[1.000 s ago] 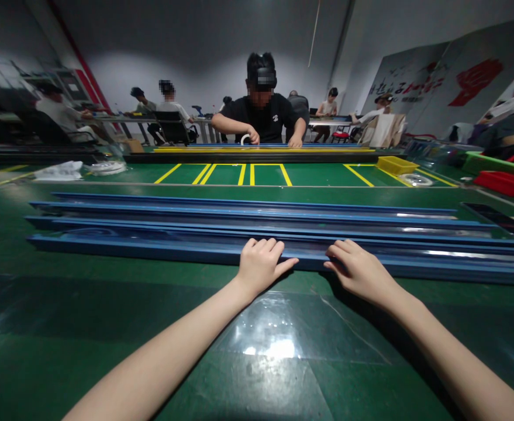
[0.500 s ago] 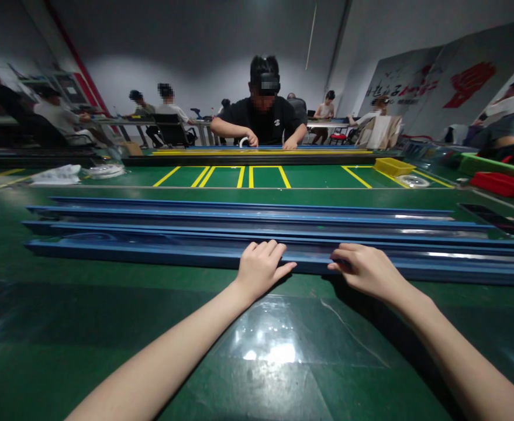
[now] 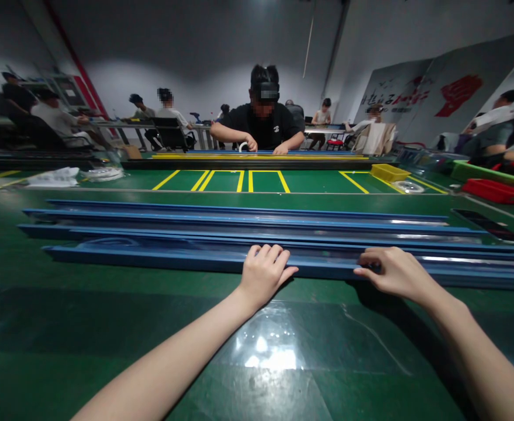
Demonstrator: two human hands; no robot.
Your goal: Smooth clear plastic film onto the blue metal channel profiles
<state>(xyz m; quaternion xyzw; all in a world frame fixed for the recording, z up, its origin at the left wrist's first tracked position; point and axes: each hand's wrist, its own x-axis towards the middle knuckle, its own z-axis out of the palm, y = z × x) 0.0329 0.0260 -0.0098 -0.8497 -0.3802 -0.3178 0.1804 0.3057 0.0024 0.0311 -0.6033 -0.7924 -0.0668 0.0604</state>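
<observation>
Several long blue channel profiles lie side by side across the green table. The nearest blue channel (image 3: 151, 256) has an open trough, and a loop of clear strip or film (image 3: 111, 242) shows in it near the left end. My left hand (image 3: 265, 270) is wrapped over this channel's near wall, fingers inside the trough and thumb outside. Farther along the same wall, my right hand (image 3: 390, 269) pinches the edge between thumb and curled fingers. Behind it lie other blue channels (image 3: 195, 220), which neither hand touches.
Clear plastic film (image 3: 278, 339) lies in front of me, reflecting light. A dark phone-like slab (image 3: 491, 226), a red tray (image 3: 497, 190) and a yellow tray (image 3: 389, 172) are to the right. Across the table a co-worker (image 3: 263, 126) bends over yellow and black profiles (image 3: 257, 164).
The nearest blue channel has slid right relative to the others. My right hand has moved right along with it, farther from my left hand, which has shifted only slightly.
</observation>
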